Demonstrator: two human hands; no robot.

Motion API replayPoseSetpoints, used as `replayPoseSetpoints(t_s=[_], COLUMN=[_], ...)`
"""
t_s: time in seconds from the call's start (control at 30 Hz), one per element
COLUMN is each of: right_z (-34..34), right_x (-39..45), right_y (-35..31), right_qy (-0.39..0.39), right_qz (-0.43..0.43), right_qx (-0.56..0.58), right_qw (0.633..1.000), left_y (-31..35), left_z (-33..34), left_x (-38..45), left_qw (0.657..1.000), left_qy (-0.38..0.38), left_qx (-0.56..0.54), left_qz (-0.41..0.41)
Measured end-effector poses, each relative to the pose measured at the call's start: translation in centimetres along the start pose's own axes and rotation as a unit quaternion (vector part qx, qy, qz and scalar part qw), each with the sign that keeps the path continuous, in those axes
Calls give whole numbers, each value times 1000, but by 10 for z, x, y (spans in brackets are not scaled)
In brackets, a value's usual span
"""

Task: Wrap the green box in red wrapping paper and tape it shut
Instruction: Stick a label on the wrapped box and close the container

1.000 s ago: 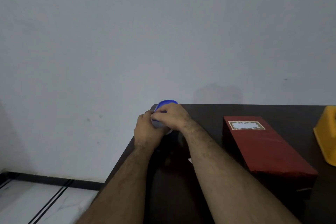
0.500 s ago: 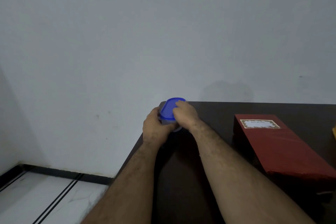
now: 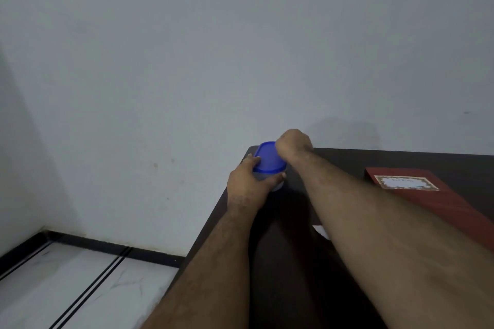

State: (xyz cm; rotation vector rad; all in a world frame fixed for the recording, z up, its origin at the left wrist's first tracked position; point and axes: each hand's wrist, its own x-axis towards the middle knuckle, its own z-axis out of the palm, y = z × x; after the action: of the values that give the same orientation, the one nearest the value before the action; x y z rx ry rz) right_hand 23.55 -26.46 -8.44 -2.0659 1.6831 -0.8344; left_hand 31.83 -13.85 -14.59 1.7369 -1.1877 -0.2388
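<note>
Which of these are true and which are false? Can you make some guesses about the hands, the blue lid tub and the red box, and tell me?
1. Both hands are on the tub with the blue lid. True: the left hand grips its side and the right hand is at the lid's far edge.
2. The tub sits in the middle of the dark table. False: it is at the table's far left corner, near the wall.
3. The red wrapped box lies to the right of the arms. True.
4. The red box has no label. False: a pale label with a patterned border is on top.
5. The right hand holds the red box. False: it is at the lid.
</note>
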Motion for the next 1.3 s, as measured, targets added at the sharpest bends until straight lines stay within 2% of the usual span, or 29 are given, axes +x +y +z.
replayPoseSetpoints(t_s=[0.13,0.23,0.37,0.47,0.57,0.73,0.87,1.03,1.13,1.3], right_z=[-6,-1,12,13,15,26,35,28,27,28], right_x=[24,39,55,63,75,77,72,52,46,45], right_y=[0,5,9,17,32,31,33,23,21,27], right_qy=[-97,-140,-176,-203,-217,-197,-132,-37,-17,-10], right_qz=[23,23,46,103,157,156,120,69,72,98], right_qx=[-34,-73,-30,27,80,88,100,49,27,86], right_qw=[994,987,983,973,960,964,979,996,997,991], left_y=[-3,-5,-8,-9,-5,0,1,5,9,10], left_z=[1,2,2,-1,-1,2,2,1,2,7], left_x=[1,3,10,12,14,15,14,4,-3,0], left_qw=[1000,999,998,994,995,996,990,988,990,996], left_qy=[7,22,27,34,42,36,37,31,29,27], left_qx=[25,3,-56,-100,-87,82,133,148,136,80], left_qz=[18,25,3,-26,-37,6,22,32,27,-13])
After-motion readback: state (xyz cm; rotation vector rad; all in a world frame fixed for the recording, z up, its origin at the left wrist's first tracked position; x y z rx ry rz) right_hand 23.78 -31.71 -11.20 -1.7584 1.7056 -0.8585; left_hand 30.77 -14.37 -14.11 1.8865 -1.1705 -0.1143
